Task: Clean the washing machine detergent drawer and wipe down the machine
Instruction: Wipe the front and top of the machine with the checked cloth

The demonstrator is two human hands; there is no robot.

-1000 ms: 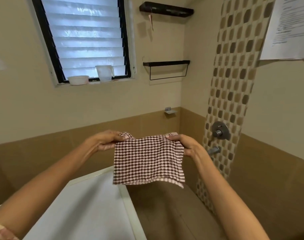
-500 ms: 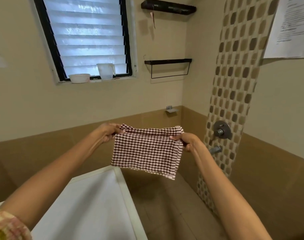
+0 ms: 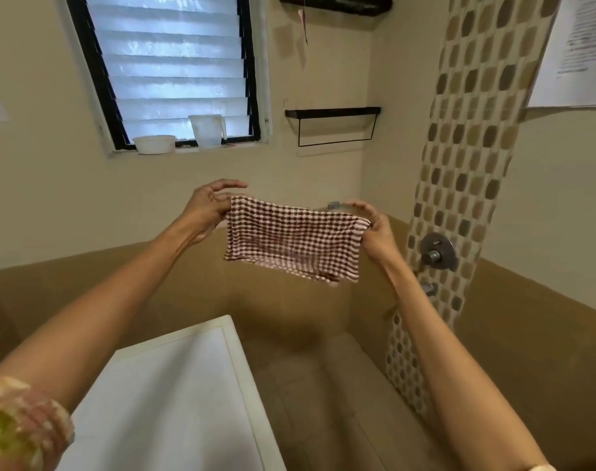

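Beige wall (image 3: pixel 85 205) backs the checked cloth (image 3: pixel 293 243), stretched above the far corner of the washing machine (image 3: pixel 174 402), left hand (image 3: pixel 204 212) and right hand (image 3: pixel 378 232) each in a pinching grip on a top corner; wiping looks unstarted, drawer unseen.

White printed paper sheet (image 3: pixel 578 49), fixed to the cream wall just right of the upper end of the vertical strip of brown-and-beige mosaic tiles (image 3: pixel 473 96): several lines of dark print in paragraphs, blurred and partly cut by the picture's edge, not legible. Small pale hanging tag (image 3: pixel 303 23), below the black wall shelf (image 3: pixel 337 1) left of the same strip: too small to tell any marking. Translucent plastic jug (image 3: pixel 207 130) on the window sill, further left of the strip: no scale or lettering to be made out. Nothing else legible.
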